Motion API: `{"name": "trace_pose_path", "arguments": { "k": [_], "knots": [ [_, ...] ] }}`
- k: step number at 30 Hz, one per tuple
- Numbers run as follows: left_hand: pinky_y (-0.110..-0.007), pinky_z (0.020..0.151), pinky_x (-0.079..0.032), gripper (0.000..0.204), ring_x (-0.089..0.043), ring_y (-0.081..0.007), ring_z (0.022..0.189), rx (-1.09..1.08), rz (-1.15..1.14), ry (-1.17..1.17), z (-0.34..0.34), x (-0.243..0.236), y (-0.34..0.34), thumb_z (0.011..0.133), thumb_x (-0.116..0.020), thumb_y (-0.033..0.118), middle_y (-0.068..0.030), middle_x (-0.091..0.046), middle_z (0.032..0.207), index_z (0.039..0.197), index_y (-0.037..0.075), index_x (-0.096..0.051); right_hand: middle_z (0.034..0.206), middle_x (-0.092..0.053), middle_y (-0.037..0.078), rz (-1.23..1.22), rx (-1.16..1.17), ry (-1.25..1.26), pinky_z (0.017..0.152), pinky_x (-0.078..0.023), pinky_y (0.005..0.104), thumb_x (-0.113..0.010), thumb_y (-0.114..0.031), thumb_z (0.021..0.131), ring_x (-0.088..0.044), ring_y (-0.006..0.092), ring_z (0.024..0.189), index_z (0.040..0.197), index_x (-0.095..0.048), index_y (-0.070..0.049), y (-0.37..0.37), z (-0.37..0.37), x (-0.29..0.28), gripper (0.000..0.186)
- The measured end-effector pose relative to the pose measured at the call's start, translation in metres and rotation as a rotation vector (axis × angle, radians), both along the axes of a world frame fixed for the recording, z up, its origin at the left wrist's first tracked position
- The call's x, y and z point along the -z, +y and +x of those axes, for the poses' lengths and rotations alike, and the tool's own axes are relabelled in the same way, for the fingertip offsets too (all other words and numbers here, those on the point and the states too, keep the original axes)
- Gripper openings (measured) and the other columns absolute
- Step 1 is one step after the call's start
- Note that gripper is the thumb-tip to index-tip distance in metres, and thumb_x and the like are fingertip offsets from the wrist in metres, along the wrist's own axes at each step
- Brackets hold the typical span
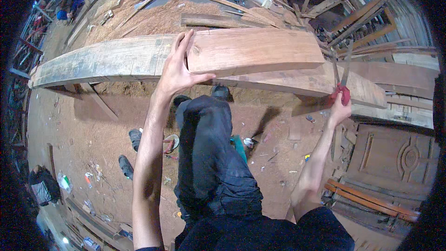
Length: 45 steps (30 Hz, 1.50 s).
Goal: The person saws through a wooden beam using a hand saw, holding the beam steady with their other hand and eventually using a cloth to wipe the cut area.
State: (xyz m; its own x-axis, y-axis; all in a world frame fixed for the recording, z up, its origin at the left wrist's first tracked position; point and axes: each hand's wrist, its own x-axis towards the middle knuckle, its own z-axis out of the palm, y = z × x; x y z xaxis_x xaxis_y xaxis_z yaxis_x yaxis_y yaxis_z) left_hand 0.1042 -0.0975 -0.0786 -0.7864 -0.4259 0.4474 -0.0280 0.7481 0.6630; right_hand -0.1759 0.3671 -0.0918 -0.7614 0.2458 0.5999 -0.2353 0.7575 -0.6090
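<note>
A thick, reddish wooden block (255, 51) lies on top of a long, heavy wooden beam (111, 58) that runs across in front of me. My left hand (179, 67) spans the block's left end, fingers reaching toward its far edge and thumb along the near edge. Past the block's right end, my right hand (341, 110) is closed around a red-handled tool (342, 94). Two long, thin grey metal parts rise from its handle in a narrow V, over the right part of the beam. I cannot make out its exact kind.
Sawdust (134, 0) and loose boards (218, 20) cover the ground beyond the beam. A carved wooden panel (390, 155) and an orange-brown rail (371, 200) lie at right. Dark shoes (125, 166) rest on the littered floor left of my legs. Another person (72, 2) is far left.
</note>
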Motion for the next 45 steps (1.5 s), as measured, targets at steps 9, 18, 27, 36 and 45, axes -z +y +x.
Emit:
{"name": "trace_pose_path", "arguments": {
  "k": [9,18,27,36,45],
  "knots": [
    [-0.049,0.114,-0.040,0.127,-0.043,-0.0440,0.139,0.136,0.048,0.006,-0.035,0.002,0.013,0.050,-0.096,0.048,-0.0277,-0.036,0.153,0.154,0.006,-0.036,0.086,-0.077,0.011,-0.094,0.014,0.042,0.073,-0.054,0.0382,-0.077,-0.031,0.087,-0.072,0.0220,0.075,0.106,-0.076,-0.004,0.037,-0.052,0.020,0.032],
    [-0.050,0.116,-0.038,0.125,-0.038,-0.0452,0.140,0.204,0.057,0.083,-0.052,0.011,0.033,0.053,-0.097,0.041,-0.0265,-0.034,0.149,0.154,0.006,-0.031,0.089,-0.078,0.009,-0.073,0.016,-0.029,0.074,-0.055,0.0366,-0.075,-0.030,0.090,-0.073,0.0194,0.078,0.106,-0.077,-0.006,0.028,-0.040,-0.003,0.029],
    [-0.052,0.118,-0.034,0.127,-0.032,-0.0458,0.144,0.196,0.050,0.062,-0.051,0.013,0.037,0.059,-0.095,0.046,-0.0263,-0.028,0.155,0.156,0.006,-0.024,0.098,-0.078,0.011,-0.181,-0.085,0.016,0.080,-0.055,0.0354,-0.077,-0.030,0.090,-0.073,0.0186,0.086,0.111,-0.075,0.000,0.027,-0.036,-0.013,0.037],
    [-0.051,0.119,-0.033,0.126,-0.032,-0.0439,0.145,0.207,0.023,0.073,-0.051,0.009,0.038,0.060,-0.094,0.048,-0.0256,-0.028,0.156,0.157,0.004,-0.025,0.091,-0.076,0.007,-0.170,-0.115,0.069,0.073,-0.055,0.0317,-0.073,-0.025,0.094,-0.071,0.0161,0.078,0.106,-0.074,-0.001,0.029,-0.034,-0.009,0.027],
    [-0.051,0.119,-0.033,0.130,-0.031,-0.0439,0.145,0.215,-0.014,0.076,-0.051,0.016,0.034,0.060,-0.094,0.047,-0.0267,-0.027,0.156,0.157,0.003,-0.020,0.104,-0.074,0.009,-0.340,-0.261,0.246,0.074,-0.057,0.0315,-0.068,-0.024,0.099,-0.070,0.0166,0.085,0.124,-0.066,0.001,0.000,0.023,-0.039,0.036]
  ]
}}
